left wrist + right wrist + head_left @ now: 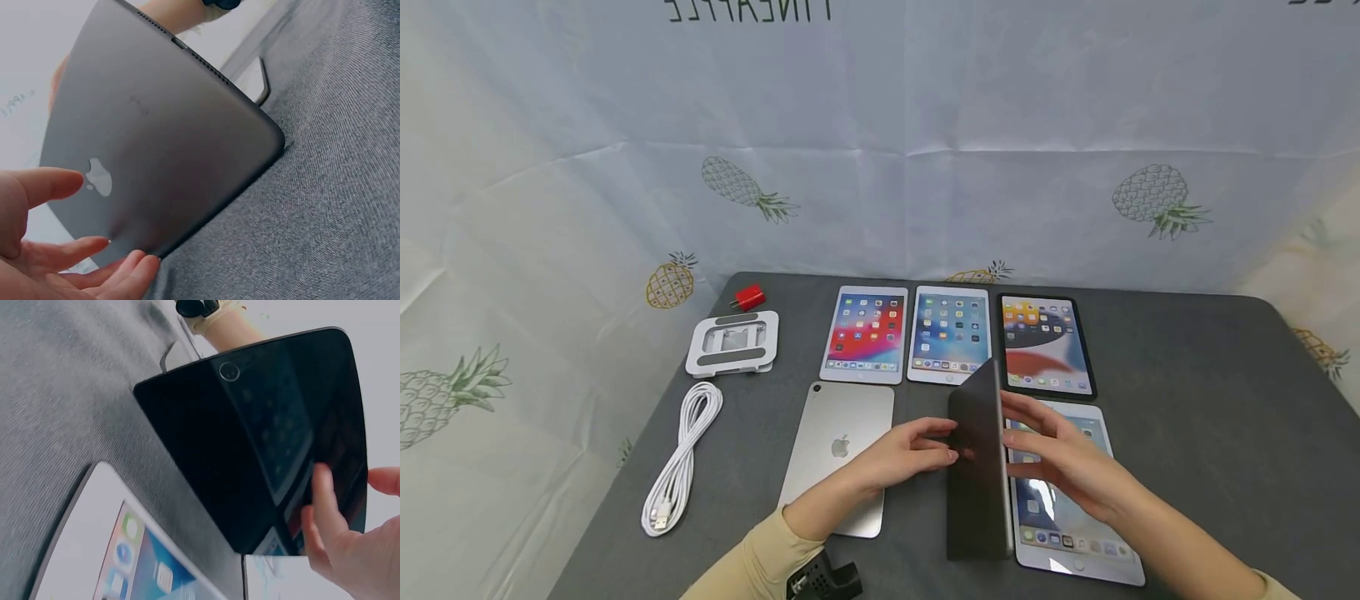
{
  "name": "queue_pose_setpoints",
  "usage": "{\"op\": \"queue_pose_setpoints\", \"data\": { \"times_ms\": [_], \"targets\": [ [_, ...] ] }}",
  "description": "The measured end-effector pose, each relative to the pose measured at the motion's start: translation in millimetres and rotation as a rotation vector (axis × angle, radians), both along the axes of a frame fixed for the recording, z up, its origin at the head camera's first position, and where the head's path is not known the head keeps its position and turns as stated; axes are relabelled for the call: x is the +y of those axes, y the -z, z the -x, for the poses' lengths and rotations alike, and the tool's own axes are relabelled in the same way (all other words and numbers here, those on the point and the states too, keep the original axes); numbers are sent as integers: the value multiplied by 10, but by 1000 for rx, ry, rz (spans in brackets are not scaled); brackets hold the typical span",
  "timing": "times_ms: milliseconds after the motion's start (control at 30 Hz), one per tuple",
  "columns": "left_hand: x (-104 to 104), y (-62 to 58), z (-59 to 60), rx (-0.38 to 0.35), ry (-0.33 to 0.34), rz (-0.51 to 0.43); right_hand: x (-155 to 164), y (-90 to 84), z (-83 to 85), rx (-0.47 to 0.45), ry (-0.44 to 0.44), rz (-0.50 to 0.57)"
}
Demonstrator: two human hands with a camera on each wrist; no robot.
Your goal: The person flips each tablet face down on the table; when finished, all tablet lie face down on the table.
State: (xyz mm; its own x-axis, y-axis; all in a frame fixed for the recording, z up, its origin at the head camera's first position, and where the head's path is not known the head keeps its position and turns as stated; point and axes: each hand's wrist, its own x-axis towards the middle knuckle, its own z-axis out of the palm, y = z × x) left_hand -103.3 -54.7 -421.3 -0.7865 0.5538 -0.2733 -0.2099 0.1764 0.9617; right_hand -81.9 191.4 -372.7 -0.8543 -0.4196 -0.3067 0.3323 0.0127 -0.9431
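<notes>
Both hands bracketed the dark tablet (977,467), which I had standing on one long edge on the grey table (1210,417), between the face-down silver tablet (838,454) and the lit white tablet (1067,492). My left hand (910,454) lay with relaxed, nearly straight fingers against its grey back near the logo, and my right hand (1060,462) rested straight fingers on the black glass side; neither hand was wrapped around it. From the wrist views I judged the slab leaning rather than truly upright, with only its lower edge on the cloth. With such a loose hold, uneven pressure from either palm could have tipped it flat, onto the lit screen at my right or the silver back at my left, or let the bottom edge skid on the fabric. Further back lay three lit tablets (951,333), a white stand (733,342), a coiled white cable (681,458) and a red charger (748,297).
</notes>
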Motion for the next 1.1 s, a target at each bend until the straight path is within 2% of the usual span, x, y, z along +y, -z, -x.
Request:
{"op": "queue_pose_setpoints", "data": {
  "times_ms": [267, 667, 1100],
  "targets": [
    [-24, 23, -15, 50, -5, 81, 176, 39, -43, -15, 32, -65],
    [-40, 36, -33, 46, -7, 74, 324, 128, -80, 0, 47, -95],
    [-72, 61, -15, 78, -17, 83, 432, 250, -68, 73, -1, -66]
  ]
}}
